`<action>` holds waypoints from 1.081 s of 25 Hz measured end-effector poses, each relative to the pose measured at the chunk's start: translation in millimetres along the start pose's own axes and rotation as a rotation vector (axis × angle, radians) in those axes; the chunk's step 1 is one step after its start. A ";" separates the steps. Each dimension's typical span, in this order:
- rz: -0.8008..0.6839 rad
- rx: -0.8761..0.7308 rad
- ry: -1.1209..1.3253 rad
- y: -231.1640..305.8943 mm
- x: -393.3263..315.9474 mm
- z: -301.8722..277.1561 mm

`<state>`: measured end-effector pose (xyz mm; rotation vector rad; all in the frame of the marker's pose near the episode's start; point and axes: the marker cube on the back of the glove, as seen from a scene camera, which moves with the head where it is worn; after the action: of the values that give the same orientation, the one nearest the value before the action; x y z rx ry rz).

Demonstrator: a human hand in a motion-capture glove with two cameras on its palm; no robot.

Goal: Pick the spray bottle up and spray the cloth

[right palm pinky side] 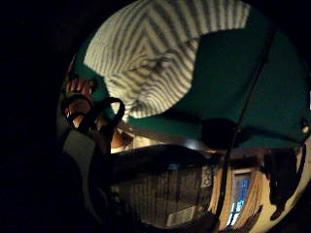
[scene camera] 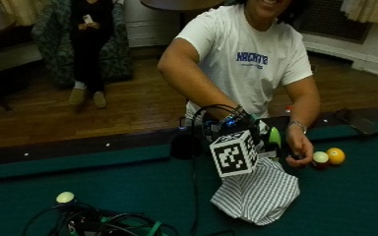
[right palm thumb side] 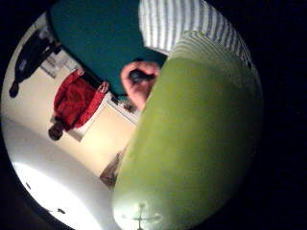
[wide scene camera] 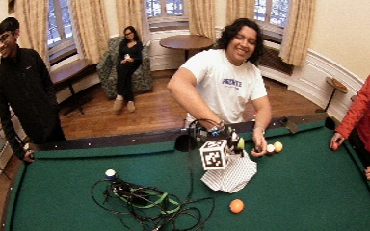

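right hand (scene camera: 241,129) is grasping the green spray bottle (right palm thumb side: 192,143), lifted off the surface (scene camera: 110,182) | striped cloth (scene camera: 258,194) is lying directly beneath it | bottle is sitting roughly upright, so spraying means aiming downward

Wooden floor (wide scene camera: 146,113), curtained windows (wide scene camera: 60,21), round table (wide scene camera: 186,42), green armchair (wide scene camera: 111,62).

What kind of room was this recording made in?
Likely a lounge or games room in a house or club. The work surface is a green felt pool table with an orange billiard ball on it, and behind stand a round wooden table and tall curtained windows.
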<state>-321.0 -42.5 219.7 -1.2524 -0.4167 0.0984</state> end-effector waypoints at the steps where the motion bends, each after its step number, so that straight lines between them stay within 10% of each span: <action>1: -0.047 0.010 -0.010 6.0 -6.3 -2.9; 27: -1.021 0.472 -0.347 38.7 -106.5 5.7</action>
<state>-415.2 -56.6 158.1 -0.4486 -1.2113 -0.4404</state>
